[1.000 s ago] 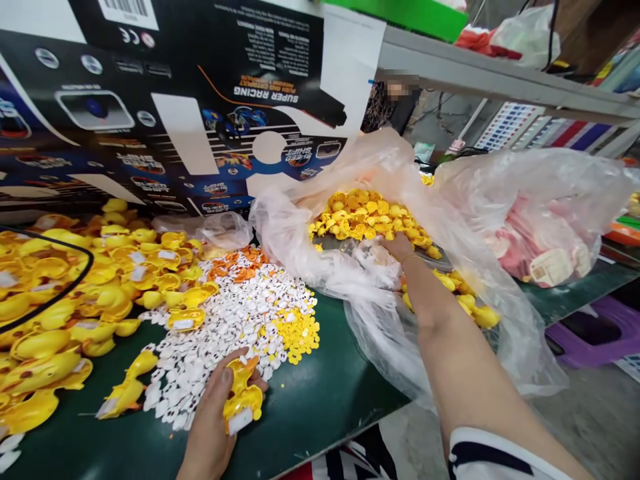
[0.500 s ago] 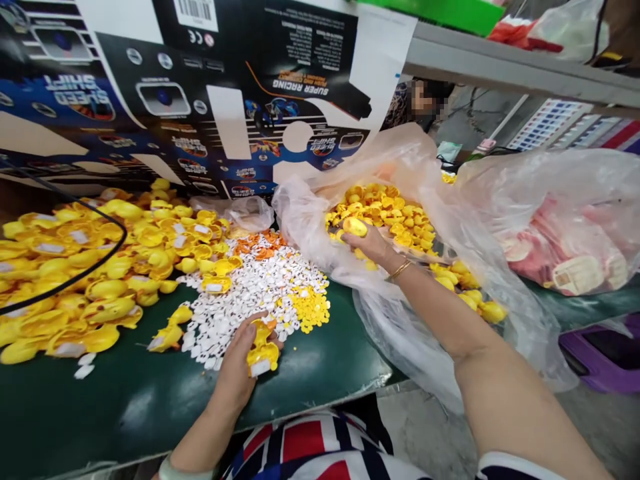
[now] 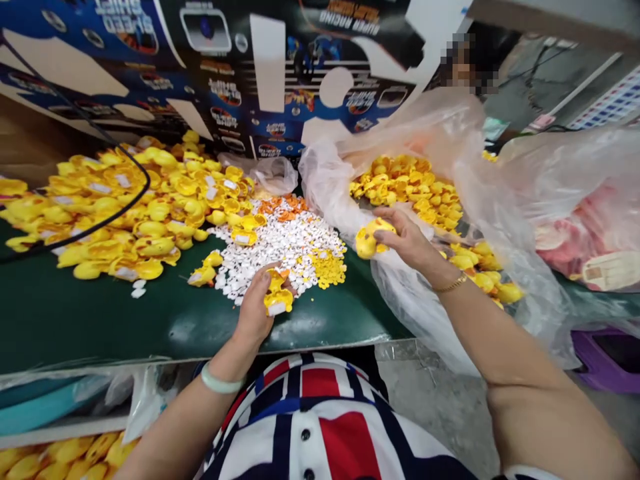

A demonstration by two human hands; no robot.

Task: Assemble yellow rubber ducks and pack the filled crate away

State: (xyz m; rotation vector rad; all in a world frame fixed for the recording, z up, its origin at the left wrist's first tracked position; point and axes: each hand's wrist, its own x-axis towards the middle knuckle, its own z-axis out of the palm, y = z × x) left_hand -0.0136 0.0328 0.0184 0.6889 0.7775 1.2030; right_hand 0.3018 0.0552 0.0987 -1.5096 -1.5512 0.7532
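Note:
My left hand (image 3: pixel 256 305) is closed around a hollow yellow toy duck shell (image 3: pixel 278 301), held open side up above the table's front edge. A white patch and an orange bit show inside that shell. Between the fingers and thumb of my right hand (image 3: pixel 411 241) is another yellow duck shell (image 3: pixel 369 240), its rounded outside toward me, in front of the clear plastic bag (image 3: pixel 327 183). Behind my left hand spread small white pieces (image 3: pixel 280 237), with orange pieces (image 3: pixel 287 208) at their far side and small yellow pieces (image 3: pixel 329 268) to the right.
A large heap of yellow duck shells (image 3: pixel 150 213) covers the left of the green table (image 3: pixel 100 320), crossed by a black cable (image 3: pixel 123 212). More yellow shells (image 3: pixel 415 190) lie in the bag. A printed cardboard sheet (image 3: pixel 225 73) stands behind. Another person (image 3: pixel 473 63) is at the far right.
My right hand has drawn back from the shells in the bag toward me, bringing a yellow shell with it. My left hand keeps its shell. The view has tilted downward.

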